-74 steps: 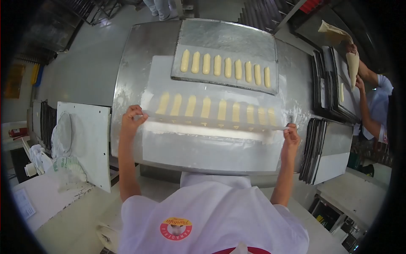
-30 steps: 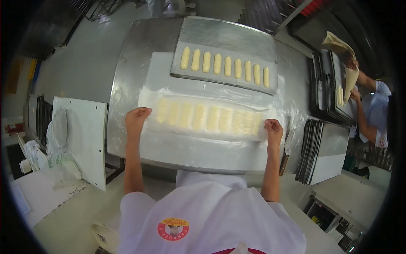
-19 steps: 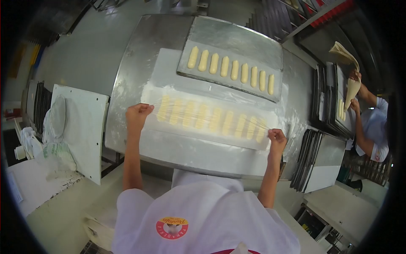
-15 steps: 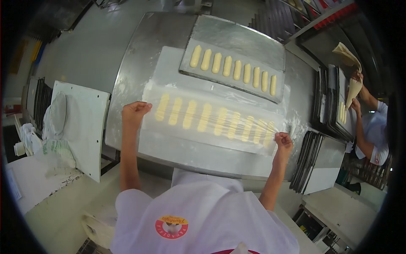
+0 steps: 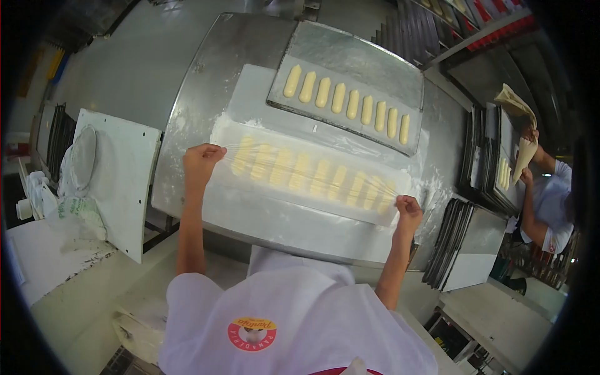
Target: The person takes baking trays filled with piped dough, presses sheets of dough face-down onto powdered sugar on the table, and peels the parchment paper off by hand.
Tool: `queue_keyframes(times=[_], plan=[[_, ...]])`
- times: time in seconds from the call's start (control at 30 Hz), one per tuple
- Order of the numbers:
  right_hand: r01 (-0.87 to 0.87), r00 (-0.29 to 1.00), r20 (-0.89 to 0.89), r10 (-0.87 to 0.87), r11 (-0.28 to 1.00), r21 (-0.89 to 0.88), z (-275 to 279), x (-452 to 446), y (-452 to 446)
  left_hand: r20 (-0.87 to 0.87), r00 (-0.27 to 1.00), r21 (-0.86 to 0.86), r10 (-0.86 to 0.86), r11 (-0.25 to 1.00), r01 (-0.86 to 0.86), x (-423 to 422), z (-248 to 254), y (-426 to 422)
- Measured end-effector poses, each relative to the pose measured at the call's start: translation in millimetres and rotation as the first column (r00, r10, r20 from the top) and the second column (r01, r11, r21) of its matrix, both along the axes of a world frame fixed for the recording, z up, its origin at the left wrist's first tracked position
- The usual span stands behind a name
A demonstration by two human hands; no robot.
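My left hand and my right hand each pinch an end of a thin clear plastic film. Creased, it stretches between them across a row of pale yellow piped dough fingers. These lie on a pale sheet on the metal table and look blurred where the film crosses them. Whether the film touches the dough, I cannot tell. Just beyond, a metal baking tray holds another row of piped dough fingers, uncovered.
Stacked trays stand at the table's right side. Farther right, a co-worker holds a piping bag by another tray with dough fingers. At left are a white board and a plastic bag. White flour dusts the tabletop.
My right hand has shifted slightly left, and the film's creases now run more evenly between both hands. The co-worker's piping bag has come down a little.
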State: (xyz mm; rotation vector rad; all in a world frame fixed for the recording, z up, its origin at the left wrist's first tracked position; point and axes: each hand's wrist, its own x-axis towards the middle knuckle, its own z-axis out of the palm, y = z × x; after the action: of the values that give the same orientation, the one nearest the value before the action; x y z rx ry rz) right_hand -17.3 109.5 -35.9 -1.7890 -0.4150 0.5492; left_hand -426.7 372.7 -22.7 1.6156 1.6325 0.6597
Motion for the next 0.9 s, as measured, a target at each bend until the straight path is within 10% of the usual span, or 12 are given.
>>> queue_keyframes(times=[0.9], plan=[[0.031, 0.970, 0.242, 0.002, 0.991, -0.134, -62, 18, 15, -0.118, 0.993, 0.046, -0.019, 0.999, 0.024, 14, -26, 15]])
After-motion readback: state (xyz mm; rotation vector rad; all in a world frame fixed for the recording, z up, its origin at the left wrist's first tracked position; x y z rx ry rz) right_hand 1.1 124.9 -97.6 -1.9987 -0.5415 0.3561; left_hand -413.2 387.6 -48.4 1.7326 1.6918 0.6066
